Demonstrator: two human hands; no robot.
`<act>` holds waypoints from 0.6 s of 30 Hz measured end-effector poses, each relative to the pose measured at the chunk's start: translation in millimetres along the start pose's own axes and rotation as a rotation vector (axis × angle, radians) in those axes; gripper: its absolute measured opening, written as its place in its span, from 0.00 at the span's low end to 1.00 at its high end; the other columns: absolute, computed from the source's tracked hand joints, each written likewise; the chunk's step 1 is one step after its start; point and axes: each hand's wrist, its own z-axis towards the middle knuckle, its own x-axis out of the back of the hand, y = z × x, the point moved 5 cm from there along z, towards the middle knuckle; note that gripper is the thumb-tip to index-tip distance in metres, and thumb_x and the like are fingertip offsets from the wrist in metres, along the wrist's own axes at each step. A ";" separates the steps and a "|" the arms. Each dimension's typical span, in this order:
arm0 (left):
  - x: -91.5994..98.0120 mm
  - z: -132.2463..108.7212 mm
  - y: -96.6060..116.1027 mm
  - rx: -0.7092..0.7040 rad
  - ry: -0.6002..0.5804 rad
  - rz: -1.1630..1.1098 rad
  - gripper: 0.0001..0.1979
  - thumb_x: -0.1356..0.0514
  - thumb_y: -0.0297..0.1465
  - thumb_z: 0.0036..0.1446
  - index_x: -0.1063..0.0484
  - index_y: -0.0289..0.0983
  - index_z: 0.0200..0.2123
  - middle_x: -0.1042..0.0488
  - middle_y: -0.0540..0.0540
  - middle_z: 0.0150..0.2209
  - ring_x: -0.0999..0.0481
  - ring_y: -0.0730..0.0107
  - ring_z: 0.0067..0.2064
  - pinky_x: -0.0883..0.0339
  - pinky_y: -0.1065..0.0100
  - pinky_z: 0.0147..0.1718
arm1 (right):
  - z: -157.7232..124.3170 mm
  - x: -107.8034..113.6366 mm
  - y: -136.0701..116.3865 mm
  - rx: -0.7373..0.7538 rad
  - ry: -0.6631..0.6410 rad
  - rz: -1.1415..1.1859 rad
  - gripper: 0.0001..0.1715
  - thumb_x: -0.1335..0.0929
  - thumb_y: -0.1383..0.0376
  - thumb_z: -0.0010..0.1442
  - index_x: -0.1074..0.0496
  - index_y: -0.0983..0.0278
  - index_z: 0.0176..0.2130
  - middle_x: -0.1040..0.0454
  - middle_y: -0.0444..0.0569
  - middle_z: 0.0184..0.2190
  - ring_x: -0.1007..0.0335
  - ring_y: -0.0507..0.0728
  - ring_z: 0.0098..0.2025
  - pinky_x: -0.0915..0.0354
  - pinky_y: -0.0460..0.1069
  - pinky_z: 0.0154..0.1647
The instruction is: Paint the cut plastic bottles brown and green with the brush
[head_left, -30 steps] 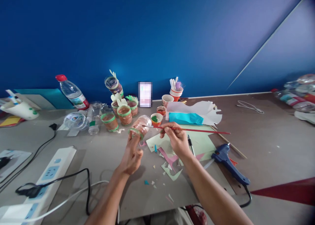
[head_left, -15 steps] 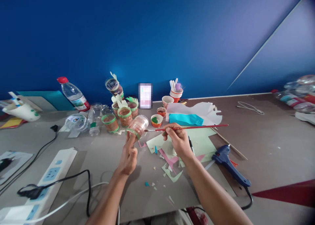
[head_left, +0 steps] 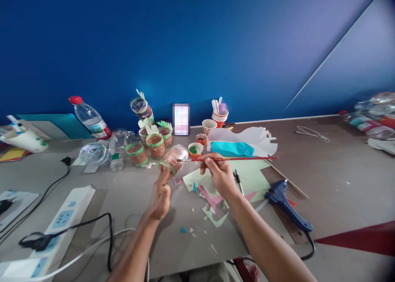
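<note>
My left hand point(head_left: 161, 195) holds a clear plastic cup point(head_left: 176, 155) tilted on its side, its fingers at the green-rimmed end. Brown paint covers part of the cup's wall. In my right hand point(head_left: 217, 173) is a thin red paintbrush point(head_left: 243, 158), pinched and held nearly level, with its bristles against the cup. Just behind stand a paper cup of green paint point(head_left: 195, 150) and a smaller cup of brown paint point(head_left: 201, 139). Several brown-painted cups with green rims point(head_left: 155, 145) stand to the left, some with pale paper leaves.
Paper scraps point(head_left: 214, 216) lie before my hands. A blue glue gun point(head_left: 288, 206) and wooden stick point(head_left: 290, 181) are at right. A power strip point(head_left: 63, 220) with cables lies at left. Behind are a bottle point(head_left: 91, 117), a phone point(head_left: 181, 119) and stacked paper cups point(head_left: 220, 118).
My right hand has moved slightly left, bringing the brush tip from the cup's edge further onto its wall. The left hand keeps its hold on the cup.
</note>
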 end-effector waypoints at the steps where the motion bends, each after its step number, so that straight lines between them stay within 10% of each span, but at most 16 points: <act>1: -0.4 -0.1 1.1 -0.013 -0.008 -0.016 0.43 0.61 0.60 0.57 0.38 0.36 0.63 0.34 0.36 0.61 0.47 0.46 0.68 0.60 0.48 0.67 | 0.4 1.7 -0.6 0.014 0.038 -0.007 0.09 0.31 0.60 0.59 0.27 0.64 0.33 0.27 0.44 0.23 0.32 0.51 0.23 0.36 0.48 0.29; 18: -3.2 0.9 2.8 -0.117 -0.034 0.011 0.40 0.58 0.58 0.58 0.36 0.37 0.61 0.33 0.38 0.61 0.48 0.46 0.68 0.64 0.50 0.67 | 4.0 3.4 4.9 -0.041 0.027 0.065 0.10 0.30 0.58 0.57 0.27 0.64 0.33 0.26 0.44 0.23 0.33 0.50 0.22 0.37 0.47 0.27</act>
